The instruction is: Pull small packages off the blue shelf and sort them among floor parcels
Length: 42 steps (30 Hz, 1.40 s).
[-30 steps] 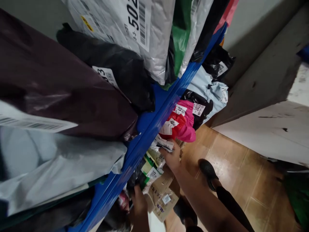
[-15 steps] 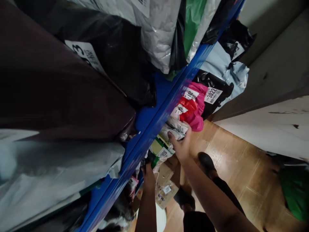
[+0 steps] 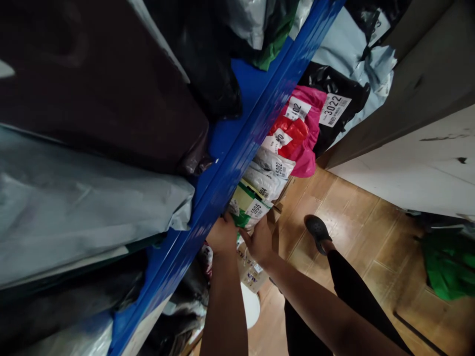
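Here both hands are on the same green and white parcel (image 3: 247,210), which sits on the lower shelf just under the blue shelf edge (image 3: 237,158), at the near end of a row of packed bags. The left hand (image 3: 222,235) has its fingers curled around the parcel's near corner, tucked against the blue edge, while the right hand (image 3: 261,240) cups it from below and from the aisle side, fingers spread along its underside; so both hands are closed on the parcel rather than open. Its white label (image 3: 256,208), with a printed number, faces outward. Just beyond it lie two grey bags (image 3: 270,173), touching it, then a red bag (image 3: 287,133) pressed against a pink bag (image 3: 309,123) and a black bag (image 3: 334,109) with its own numbered label. A brown cardboard box (image 3: 250,279) stands below, near the wooden floor (image 3: 352,207), beside the person's dark shoe (image 3: 317,230). To handle this well, I judge the parcel should be kept level and drawn straight toward the aisle, with the right hand carrying the weight and the left steadying it, because the grey bags lean on it and could slide off the shelf. Keeping the label outward would let the number stay readable.
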{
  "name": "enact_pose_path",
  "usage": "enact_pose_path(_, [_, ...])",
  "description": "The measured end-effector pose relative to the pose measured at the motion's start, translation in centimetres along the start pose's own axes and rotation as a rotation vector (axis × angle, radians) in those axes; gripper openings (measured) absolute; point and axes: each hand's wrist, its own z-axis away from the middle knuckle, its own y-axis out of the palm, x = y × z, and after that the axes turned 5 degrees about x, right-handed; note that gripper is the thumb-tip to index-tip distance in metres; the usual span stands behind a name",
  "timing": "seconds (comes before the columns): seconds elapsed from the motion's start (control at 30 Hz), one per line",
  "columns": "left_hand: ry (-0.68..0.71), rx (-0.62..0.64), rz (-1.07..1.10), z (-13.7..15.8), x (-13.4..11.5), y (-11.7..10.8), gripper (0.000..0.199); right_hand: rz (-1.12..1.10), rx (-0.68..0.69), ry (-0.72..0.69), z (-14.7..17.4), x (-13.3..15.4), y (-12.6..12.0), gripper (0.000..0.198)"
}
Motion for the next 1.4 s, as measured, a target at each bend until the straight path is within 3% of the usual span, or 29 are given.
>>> enact_pose_path(0.13, [0.071, -0.075, 0.059, 3.1, 2.5, -0.2, 0.061, 0.142, 0.025, -0.096, -0.8, 0.0, -0.4, 0.032])
enact_pose_path(0.2, [0.091, -0.032, 0.053, 5.2, 2.8, -0.1, 0.062, 0.158, 0.024, -0.117, -1.0, -0.3, -0.5, 0.021])
enact_pose_path(0.3, [0.105, 0.080, -0.023, 7.5, 2.1, 0.5, 0.072, -0.016, -0.042, -0.030, -1.1, -0.7, -0.3, 0.018])
enact_pose_path(0.4, [0.056, 0.003, -0.032, 8.9, 1.7, 0.6, 0.079, -0.155, -0.254, 0.091, -0.1, 0.3, -0.7, 0.028])
enact_pose_path(0.47, [0.016, -0.061, -0.018, 9.3, 2.3, 0.2, 0.076, -0.197, -0.328, 0.055, 1.1, 2.0, -1.1, 0.028])
enact_pose_path(0.53, [-0.002, -0.035, 0.002, 9.2, 3.5, -0.3, 0.066, -0.250, -0.204, -0.002, 1.8, 4.0, -1.3, 0.025])
enact_pose_path(0.6, [-0.046, -0.011, 0.043, 8.7, 4.8, -0.9, 0.048, -0.290, -0.008, 0.025, 1.7, 5.7, -1.1, 0.034])
enact_pose_path(0.7, [-0.113, -0.090, 0.101, 8.3, 5.6, -1.6, 0.036, -0.279, 0.087, 0.093, 0.1, 6.6, -0.1, 0.026])
enact_pose_path(0.8, [0.110, -0.078, 0.138, 10.2, 5.3, -2.2, 0.037, -0.234, 0.065, 0.058, -0.7, 5.4, 1.0, 0.015])
enact_pose_path(0.87, [0.310, -0.033, 0.183, 13.7, 5.9, -2.6, 0.041, -0.292, 0.013, 0.074, 0.5, 4.0, 1.5, 0.012])
enact_pose_path(0.93, [0.351, -0.047, 0.222, 18.6, 8.2, -3.0, 0.041, -0.356, -0.058, 0.129, 3.0, 2.4, 2.0, 0.017])
enact_pose_path(1.0, [0.165, -0.138, 0.209, 24.2, 12.5, -3.7, 0.033, -0.348, -0.081, 0.179, 6.1, 1.0, 2.6, 0.028])
enact_pose_path(1.07, [0.015, -0.331, 0.097, 29.2, 18.1, -4.7, 0.034, -0.307, 0.017, 0.165, 9.2, 0.0, 3.5, 0.030])
enact_pose_path(1.13, [-0.026, -0.438, -0.015, 32.6, 23.7, -6.3, 0.040, -0.299, 0.167, 0.080, 11.5, -0.2, 4.8, 0.029])
enact_pose_path(1.2, [0.008, -0.428, -0.076, 33.9, 28.0, -7.9, 0.045, -0.340, 0.229, 0.021, 13.0, 0.4, 6.6, 0.029])
enact_pose_path(1.27, [0.101, -0.356, -0.078, 33.2, 30.2, -9.1, 0.044, -0.396, 0.145, 0.050, 13.7, 1.5, 8.5, 0.031])
enact_pose_path(1.33, [0.213, -0.296, -0.027, 31.2, 30.2, -9.5, 0.041, -0.437, -0.011, 0.089, 13.7, 2.6, 9.9, 0.031])
enact_pose_path(1.4, [0.304, -0.261, 0.033, 28.8, 28.5, -9.1, 0.039, -0.449, -0.146, 0.079, 13.4, 3.3, 10.7, 0.032])
